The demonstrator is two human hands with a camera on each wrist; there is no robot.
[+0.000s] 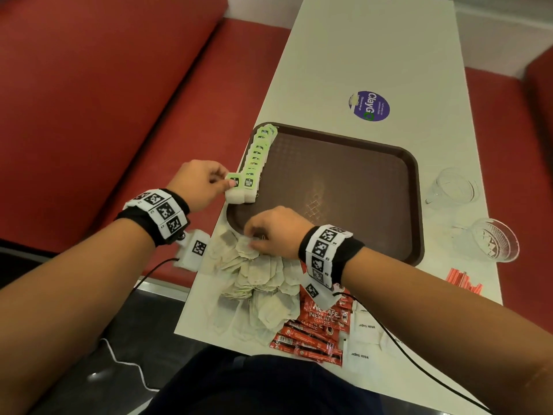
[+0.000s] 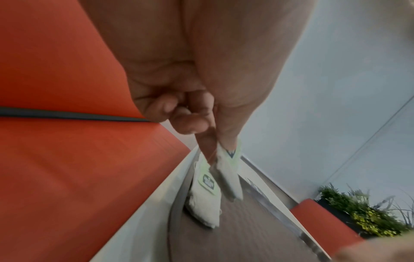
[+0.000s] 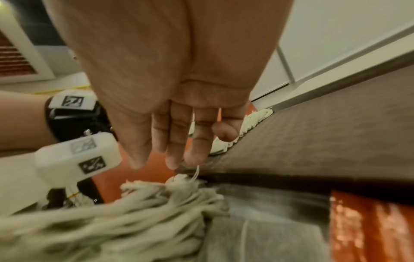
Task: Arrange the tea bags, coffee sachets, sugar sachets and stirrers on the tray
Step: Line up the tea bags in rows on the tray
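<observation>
A brown tray [image 1: 344, 190] lies on the white table. Along its left edge runs a row of tea bags [image 1: 258, 151] with green tags, also seen in the right wrist view [image 3: 248, 124]. My left hand [image 1: 229, 182] pinches one more tea bag [image 1: 235, 190] by its tag at the near end of that row; the bag [image 2: 226, 170] hangs just above the tray beside the last laid one [image 2: 206, 193]. My right hand [image 1: 254, 239] reaches down with fairly straight fingers [image 3: 174, 159] onto a pile of loose tea bags [image 1: 257, 283], touching the top one [image 3: 179, 179].
Red coffee sachets [image 1: 311, 327] and white sugar sachets [image 1: 365, 339] lie at the table's near edge. Orange stirrers [image 1: 462, 283] lie to the right. Two glasses [image 1: 454, 187] [image 1: 490, 239] stand right of the tray. A red bench [image 1: 89, 100] runs along the left.
</observation>
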